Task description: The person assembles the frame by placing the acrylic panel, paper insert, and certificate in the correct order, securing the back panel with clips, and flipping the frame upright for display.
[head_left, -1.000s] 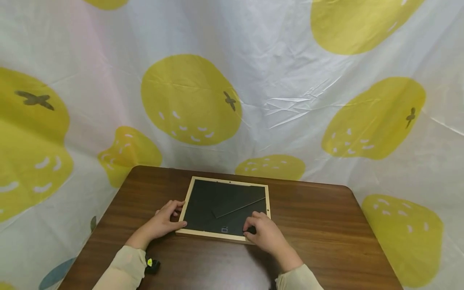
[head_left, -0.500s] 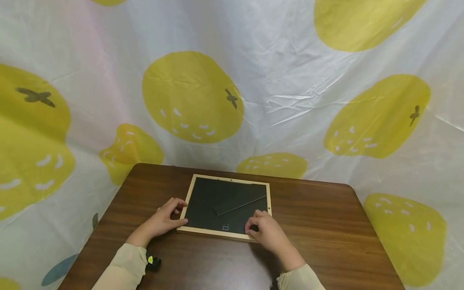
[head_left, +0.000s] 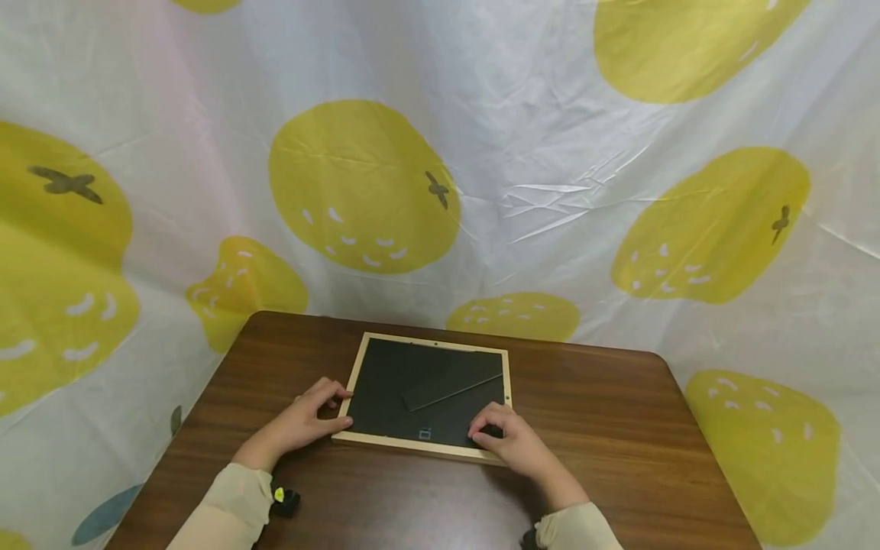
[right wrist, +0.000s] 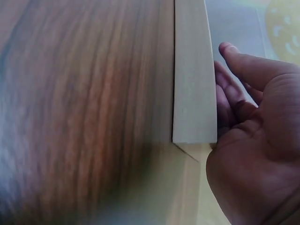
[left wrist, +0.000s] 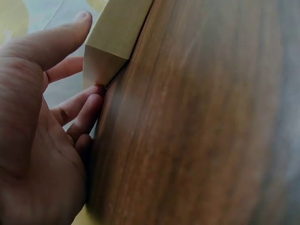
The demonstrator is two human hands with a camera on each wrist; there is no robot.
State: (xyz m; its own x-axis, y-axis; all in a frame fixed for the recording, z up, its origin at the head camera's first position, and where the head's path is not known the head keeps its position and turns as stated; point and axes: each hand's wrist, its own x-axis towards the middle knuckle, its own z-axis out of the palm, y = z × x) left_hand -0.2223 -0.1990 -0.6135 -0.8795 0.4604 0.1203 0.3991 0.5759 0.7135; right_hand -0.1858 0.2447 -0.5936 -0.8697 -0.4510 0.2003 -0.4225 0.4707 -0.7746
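A rectangular picture frame (head_left: 419, 445) of pale, plain wood lies flat on the desk (head_left: 605, 428), near its far edge and roughly parallel to it. Its black backing panel (head_left: 426, 374) faces up, bearing a thin slanting ridge and a small light mark near the front rail.

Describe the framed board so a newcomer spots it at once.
On the brown wooden table, look between the left hand and the right hand. The framed board lies flat there, a black rectangle; its pale wooden border sets it apart from the darker table.
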